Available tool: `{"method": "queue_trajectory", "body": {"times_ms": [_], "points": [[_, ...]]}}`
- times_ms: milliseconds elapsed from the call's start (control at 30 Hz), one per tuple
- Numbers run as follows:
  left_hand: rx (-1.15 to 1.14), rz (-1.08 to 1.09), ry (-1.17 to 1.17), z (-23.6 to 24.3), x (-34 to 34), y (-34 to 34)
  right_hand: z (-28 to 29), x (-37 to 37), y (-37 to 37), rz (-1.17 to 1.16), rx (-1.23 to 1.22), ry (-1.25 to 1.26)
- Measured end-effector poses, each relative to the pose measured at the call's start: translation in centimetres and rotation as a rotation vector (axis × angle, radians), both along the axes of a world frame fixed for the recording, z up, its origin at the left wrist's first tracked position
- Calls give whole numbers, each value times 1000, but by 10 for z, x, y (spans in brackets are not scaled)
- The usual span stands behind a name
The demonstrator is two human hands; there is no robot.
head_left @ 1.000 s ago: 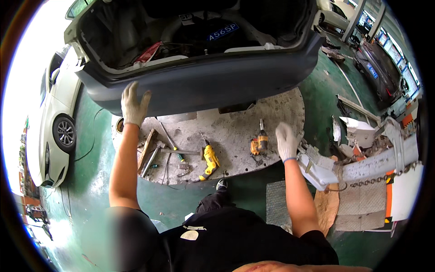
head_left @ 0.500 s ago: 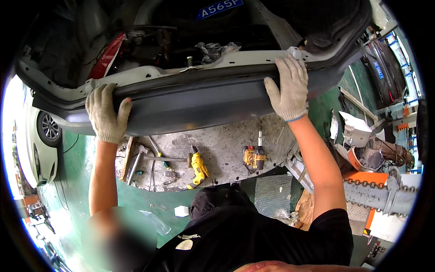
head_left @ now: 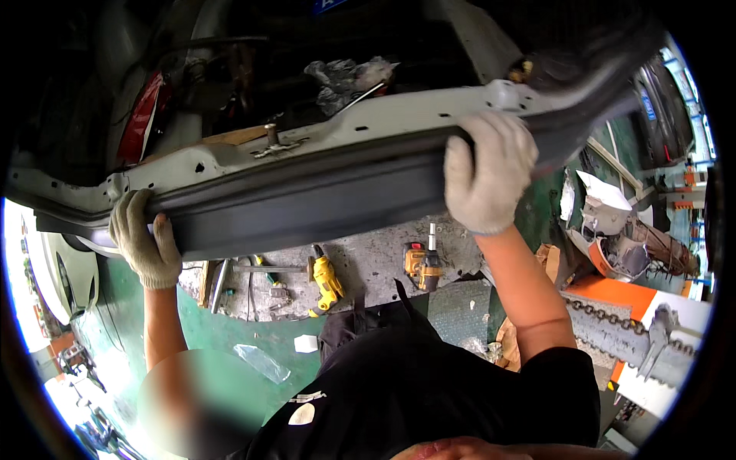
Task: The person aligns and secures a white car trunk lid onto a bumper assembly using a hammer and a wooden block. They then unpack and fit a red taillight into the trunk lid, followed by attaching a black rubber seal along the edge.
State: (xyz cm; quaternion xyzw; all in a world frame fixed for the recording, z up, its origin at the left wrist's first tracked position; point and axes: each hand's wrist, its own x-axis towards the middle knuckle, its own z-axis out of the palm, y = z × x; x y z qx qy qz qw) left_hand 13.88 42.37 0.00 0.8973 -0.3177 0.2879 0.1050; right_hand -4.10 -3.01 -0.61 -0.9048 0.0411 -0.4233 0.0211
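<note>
A long dark grey car bumper runs across the view, along a pale metal body panel. My left hand, in a knitted off-white work glove, grips its left part, fingers hooked over the upper edge and thumb on the outer face; one thumb tip looks bare. My right hand, gloved alike and slightly blurred, clasps the bumper's right part the same way. Its fingertips are hidden behind the edge. Beyond the panel, in the dark car body, lie crumpled clear plastic and a red piece.
Below the bumper, a worn grey platform carries a yellow power tool, a cordless impact wrench and several hand tools. A chain lies on an orange-and-white frame at right. Broken car parts sit beyond it. A white car stands left.
The bumper and both hands now appear lower at the left, and the bumper looks more tilted. My right hand's fingers, flatter before, now curl over the edge. The view has shifted.
</note>
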Motion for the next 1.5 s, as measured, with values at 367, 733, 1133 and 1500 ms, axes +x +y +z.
{"method": "queue_trajectory", "body": {"times_ms": [367, 733, 1133, 1500], "points": [[-8, 0, -56, -6, 8, 10, 10, -24, -68, 49, 21, -63], [2, -16, -25, -18, 17, 14, 5, -29, -78, 22, 100, -49], [11, 10, 115, 17, 10, -5, 23, -36, -136, 52, -202, -10], [-127, -1, -191, 3, -9, 38, 4, -12, -50, 113, -107, -36]]}}
